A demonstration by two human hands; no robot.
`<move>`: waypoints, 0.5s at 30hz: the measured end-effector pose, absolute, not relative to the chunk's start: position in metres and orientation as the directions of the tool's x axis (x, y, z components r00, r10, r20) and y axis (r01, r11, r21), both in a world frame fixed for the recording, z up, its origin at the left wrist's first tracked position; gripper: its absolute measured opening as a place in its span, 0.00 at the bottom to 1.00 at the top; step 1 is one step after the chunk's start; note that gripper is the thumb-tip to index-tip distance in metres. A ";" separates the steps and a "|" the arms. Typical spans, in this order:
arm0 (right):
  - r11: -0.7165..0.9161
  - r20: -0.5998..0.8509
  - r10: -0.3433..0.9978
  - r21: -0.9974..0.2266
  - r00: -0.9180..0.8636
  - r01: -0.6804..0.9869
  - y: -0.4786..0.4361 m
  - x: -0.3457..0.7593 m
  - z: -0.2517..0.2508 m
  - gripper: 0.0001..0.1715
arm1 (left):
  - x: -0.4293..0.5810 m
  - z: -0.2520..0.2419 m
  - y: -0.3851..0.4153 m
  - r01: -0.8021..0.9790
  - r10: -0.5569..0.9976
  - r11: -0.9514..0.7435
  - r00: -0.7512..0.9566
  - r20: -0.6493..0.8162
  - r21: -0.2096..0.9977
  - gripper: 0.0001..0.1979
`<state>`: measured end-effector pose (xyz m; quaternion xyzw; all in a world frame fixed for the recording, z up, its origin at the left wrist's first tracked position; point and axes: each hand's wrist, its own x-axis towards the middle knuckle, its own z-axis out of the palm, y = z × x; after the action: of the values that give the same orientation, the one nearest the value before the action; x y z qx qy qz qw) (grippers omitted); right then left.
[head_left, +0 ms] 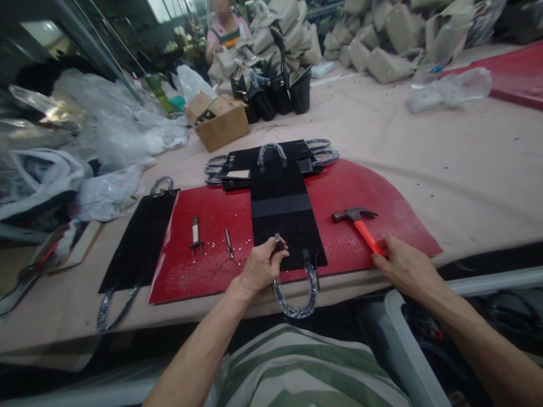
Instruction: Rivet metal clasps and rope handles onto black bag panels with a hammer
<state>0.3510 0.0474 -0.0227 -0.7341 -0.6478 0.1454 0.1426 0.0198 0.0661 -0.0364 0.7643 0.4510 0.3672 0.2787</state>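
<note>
A black bag panel [280, 215] lies flat on a red mat [343, 186], with a wrapped handle loop [297, 294] hanging over the table's near edge. My left hand [261, 265] is closed around a small dark metal punch [278, 242] standing upright on the panel's near left corner. My right hand [403, 265] is closed on the orange handle of a hammer [360, 223] that lies on the mat, its dark head pointing left.
A metal tool [195, 233], a thin pin [228, 242] and several small rivets lie on the mat's left part. Another black panel [142, 243] lies to the left. A cardboard box [220, 120], black bags [275, 93] and plastic wrap sit further back; a person works beyond.
</note>
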 end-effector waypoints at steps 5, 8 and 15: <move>-0.587 -0.585 0.809 -0.807 0.045 0.064 0.039 0.328 -0.008 0.14 | 0.021 -0.045 0.064 0.460 0.887 -0.456 0.307 0.345 0.762 0.04; -0.654 -0.671 0.739 -0.694 -0.058 -0.301 0.029 0.310 0.001 0.16 | 0.021 -0.051 0.063 0.472 0.882 -0.467 0.305 0.359 0.747 0.04; -0.147 -0.144 0.989 -0.956 0.032 0.256 0.018 0.276 0.066 0.29 | 0.022 -0.056 0.064 0.491 0.873 -0.487 0.312 0.376 0.723 0.05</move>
<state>0.2762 0.0182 0.0664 -0.5992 -0.5194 0.4630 0.3960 0.0216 0.0642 -0.0558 0.7711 0.4421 0.3856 0.2475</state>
